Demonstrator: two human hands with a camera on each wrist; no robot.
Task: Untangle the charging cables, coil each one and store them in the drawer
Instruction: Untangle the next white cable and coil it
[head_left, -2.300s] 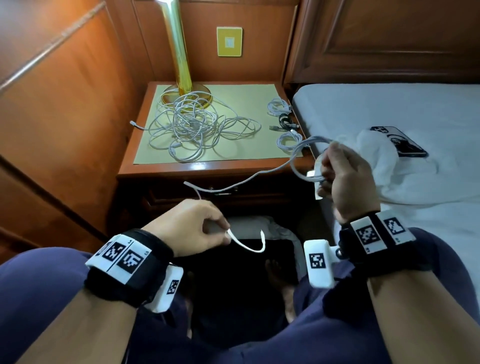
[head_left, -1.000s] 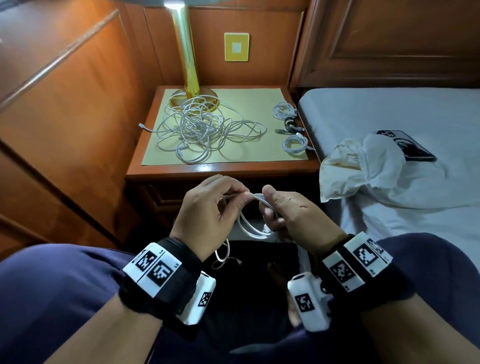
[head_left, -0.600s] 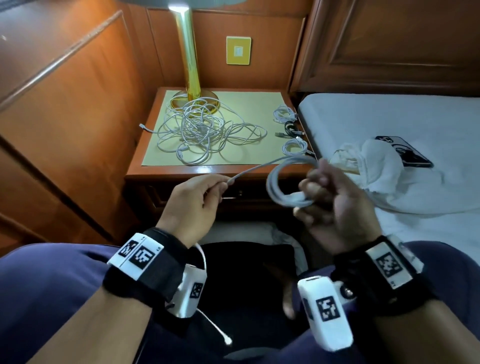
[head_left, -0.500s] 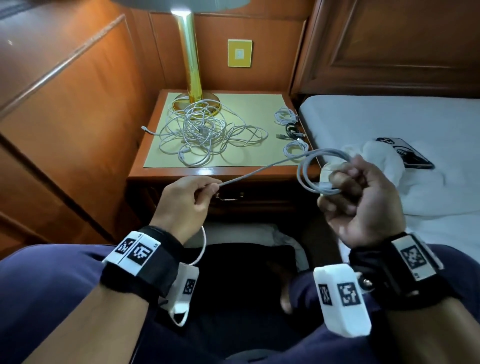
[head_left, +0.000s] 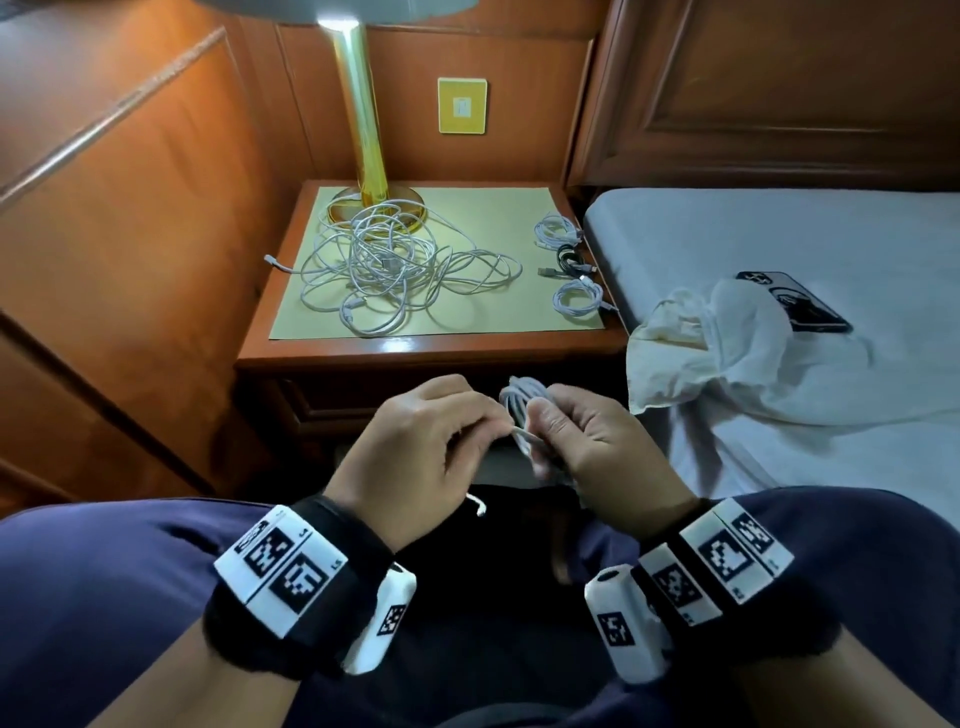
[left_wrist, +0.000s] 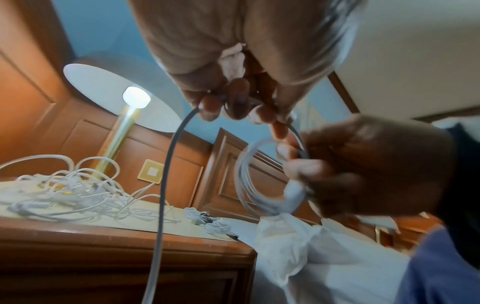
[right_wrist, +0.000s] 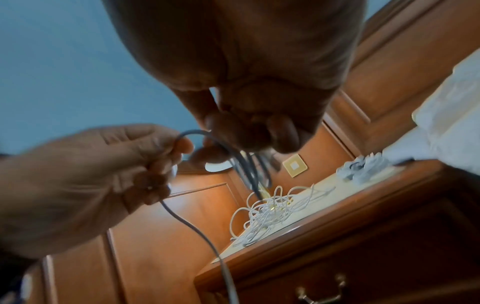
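Note:
Over my lap, my right hand (head_left: 561, 436) grips a small coil of white cable (head_left: 519, 402), several loops thick. My left hand (head_left: 457, 421) pinches the loose tail of the same cable (left_wrist: 166, 164) right beside the coil; the tail hangs down past my left wrist. A tangle of white cables (head_left: 395, 270) lies on the nightstand top (head_left: 426, 348) by the lamp base. Three small coiled cables (head_left: 571, 270), two white and one black, sit at its right edge. The drawer front (right_wrist: 363, 267) with a brass handle is closed.
A gold lamp stem (head_left: 363, 114) rises at the back of the nightstand. The bed (head_left: 779, 234) is on the right with a crumpled white cloth (head_left: 727, 338) and a phone (head_left: 795, 306). A wood panel wall (head_left: 130, 234) stands on the left.
My hands came back together over my lap. The stretched cable span is gone, and the coil in my right hand has gained loops.

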